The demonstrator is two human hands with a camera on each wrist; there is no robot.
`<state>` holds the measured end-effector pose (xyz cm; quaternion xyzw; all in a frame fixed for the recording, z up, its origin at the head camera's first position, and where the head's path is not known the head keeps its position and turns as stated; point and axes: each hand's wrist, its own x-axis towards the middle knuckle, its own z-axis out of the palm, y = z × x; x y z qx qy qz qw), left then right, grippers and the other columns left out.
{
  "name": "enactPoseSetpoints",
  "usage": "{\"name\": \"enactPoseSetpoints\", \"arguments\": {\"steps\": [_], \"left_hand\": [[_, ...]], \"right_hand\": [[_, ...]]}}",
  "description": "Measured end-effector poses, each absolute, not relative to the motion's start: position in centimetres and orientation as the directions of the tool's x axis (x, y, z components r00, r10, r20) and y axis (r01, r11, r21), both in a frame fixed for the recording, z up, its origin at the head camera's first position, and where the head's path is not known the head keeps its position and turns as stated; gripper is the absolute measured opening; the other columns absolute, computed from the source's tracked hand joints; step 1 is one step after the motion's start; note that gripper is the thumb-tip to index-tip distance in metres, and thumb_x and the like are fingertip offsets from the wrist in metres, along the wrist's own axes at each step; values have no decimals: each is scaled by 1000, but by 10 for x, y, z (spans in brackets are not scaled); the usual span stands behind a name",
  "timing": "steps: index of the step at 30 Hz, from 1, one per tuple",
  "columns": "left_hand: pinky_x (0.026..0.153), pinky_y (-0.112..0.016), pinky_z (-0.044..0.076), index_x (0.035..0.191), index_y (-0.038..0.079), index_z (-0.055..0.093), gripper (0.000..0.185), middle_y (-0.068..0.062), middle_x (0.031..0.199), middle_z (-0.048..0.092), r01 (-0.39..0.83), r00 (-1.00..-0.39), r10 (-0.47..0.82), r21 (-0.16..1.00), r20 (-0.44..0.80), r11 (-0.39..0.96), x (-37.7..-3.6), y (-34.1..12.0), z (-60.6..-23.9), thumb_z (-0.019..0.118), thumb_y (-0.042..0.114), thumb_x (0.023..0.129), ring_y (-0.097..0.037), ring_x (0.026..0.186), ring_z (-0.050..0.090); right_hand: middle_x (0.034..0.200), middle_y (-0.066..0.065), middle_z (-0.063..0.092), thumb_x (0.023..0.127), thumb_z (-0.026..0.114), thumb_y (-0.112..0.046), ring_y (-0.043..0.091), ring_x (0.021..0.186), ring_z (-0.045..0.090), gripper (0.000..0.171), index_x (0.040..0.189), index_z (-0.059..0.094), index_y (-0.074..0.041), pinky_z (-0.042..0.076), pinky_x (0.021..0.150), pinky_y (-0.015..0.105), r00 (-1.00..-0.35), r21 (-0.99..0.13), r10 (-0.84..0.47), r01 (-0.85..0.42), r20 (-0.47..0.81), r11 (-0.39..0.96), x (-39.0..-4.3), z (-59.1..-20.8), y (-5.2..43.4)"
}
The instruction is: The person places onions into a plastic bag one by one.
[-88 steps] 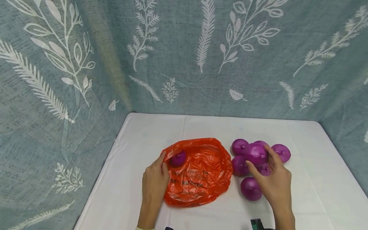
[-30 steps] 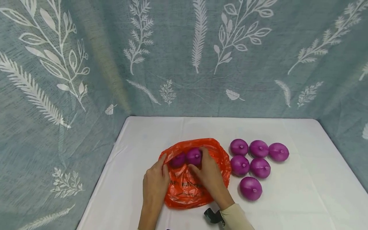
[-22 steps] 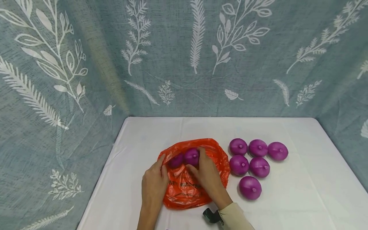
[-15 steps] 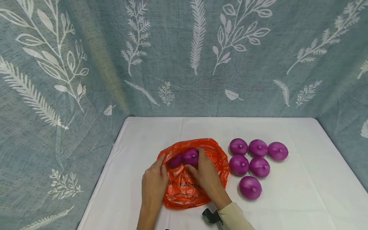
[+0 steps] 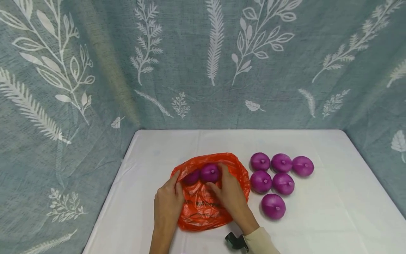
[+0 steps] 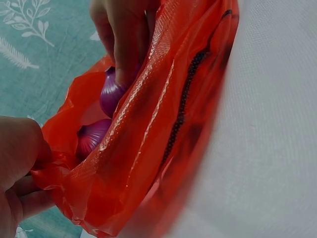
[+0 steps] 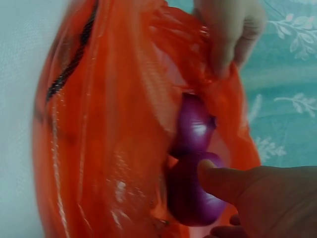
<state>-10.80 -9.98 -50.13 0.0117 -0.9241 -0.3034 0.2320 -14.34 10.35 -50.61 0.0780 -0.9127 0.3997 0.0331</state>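
A red plastic bag (image 5: 203, 208) lies on the table, its mouth spread. My left hand (image 5: 168, 201) pinches the left side of its rim, as the left wrist view also shows. Inside the bag sit two purple-red onions, one (image 5: 191, 177) near my left fingers and one (image 5: 210, 173) to its right. My right hand (image 5: 233, 192) reaches into the mouth and holds the right-hand onion. In the right wrist view, the thumb (image 7: 213, 181) lies on that onion, and the two onions touch.
Several more onions (image 5: 260, 181) stand grouped on the white table (image 5: 323, 211), just right of the bag. A patterned blue-green cloth (image 5: 190, 70) hangs behind and to both sides. A small dark object (image 5: 235, 241) is at my right wrist.
My right hand has carried an onion from the group on the right into the bag, beside the first one. Over the last second both hands stay nearly still.
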Motion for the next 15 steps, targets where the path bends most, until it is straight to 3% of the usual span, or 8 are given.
{"name": "enactPoseSetpoints", "arguments": {"steps": [3,5,6,7,10,13,15], "left_hand": [[70,-51,64,135,-2,70,37,-26,119,74,118,-891,-167,570,423,813,-107,-101,-502,62,0,99,-39,95,77],[71,-51,64,135,-2,70,37,-26,120,74,119,-890,-168,571,424,812,-107,-101,-504,62,0,99,-39,95,77],[71,-51,64,135,-3,70,37,-26,120,74,120,-888,-169,571,427,812,-107,-101,-504,62,0,99,-39,95,77],[70,-51,64,135,-2,70,37,-26,120,74,121,-888,-169,571,428,812,-107,-101,-505,62,0,99,-39,95,77],[68,-50,63,135,-2,70,37,-26,120,74,128,-885,-168,572,435,810,-108,-100,-505,62,-1,99,-38,94,77],[67,-49,63,135,-2,70,37,-26,120,74,131,-885,-165,573,436,809,-109,-98,-506,62,0,99,-37,93,77],[67,-49,63,135,-2,70,37,-26,120,74,134,-884,-164,573,438,809,-109,-98,-506,62,0,99,-37,93,77]], "right_hand": [[69,0,59,95,82,-29,10,54,53,72,152,45,-5,50,52,27,-982,-733,-135,-186,129,654,-141,-503,108],[61,-1,48,96,81,-28,10,45,42,70,152,46,-6,41,45,26,-981,-746,-138,-194,137,637,-139,-499,112],[59,1,47,97,80,-28,11,43,40,68,152,47,-7,40,44,28,-980,-750,-137,-201,147,630,-138,-497,115],[62,2,54,97,80,-27,13,46,49,65,151,49,-8,47,47,29,-977,-750,-131,-214,169,627,-137,-495,118],[93,13,76,97,79,-26,27,80,76,58,147,54,-11,64,75,41,-971,-754,-98,-232,218,615,-134,-486,129],[131,19,73,98,79,-24,36,125,68,52,143,58,-9,57,101,52,-962,-756,-57,-246,268,606,-134,-476,144],[137,18,70,99,78,-25,35,126,67,50,142,59,-8,56,101,52,-958,-760,-25,-243,286,602,-135,-469,156]]}}
